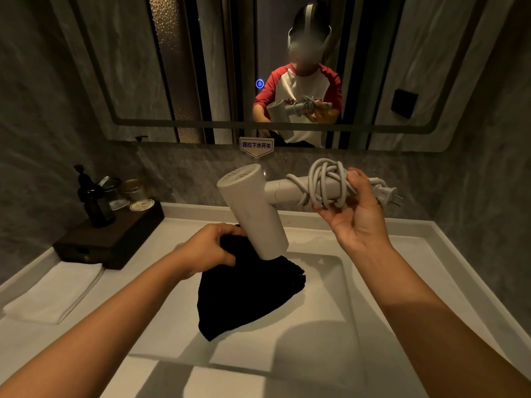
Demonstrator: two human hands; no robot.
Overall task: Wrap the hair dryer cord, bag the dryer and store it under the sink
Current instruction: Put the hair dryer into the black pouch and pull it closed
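Note:
A white hair dryer point(253, 208) hangs in the air above the sink, barrel pointing down and towards me. Its grey cord point(324, 182) is coiled around the handle, and the plug point(386, 193) sticks out to the right. My right hand point(356, 214) grips the handle over the coiled cord. A black cloth bag point(247, 294) droops below the dryer's nozzle, which touches the bag's top edge. My left hand point(209, 251) pinches the bag's upper left edge and holds it up.
The white sink basin point(324, 297) lies under the bag. A folded white towel point(54, 291) rests on the counter at left. Behind it a dark wooden tray point(115, 239) carries a black pump bottle point(94, 199) and glass cups. A mirror point(201, 67) covers the wall ahead.

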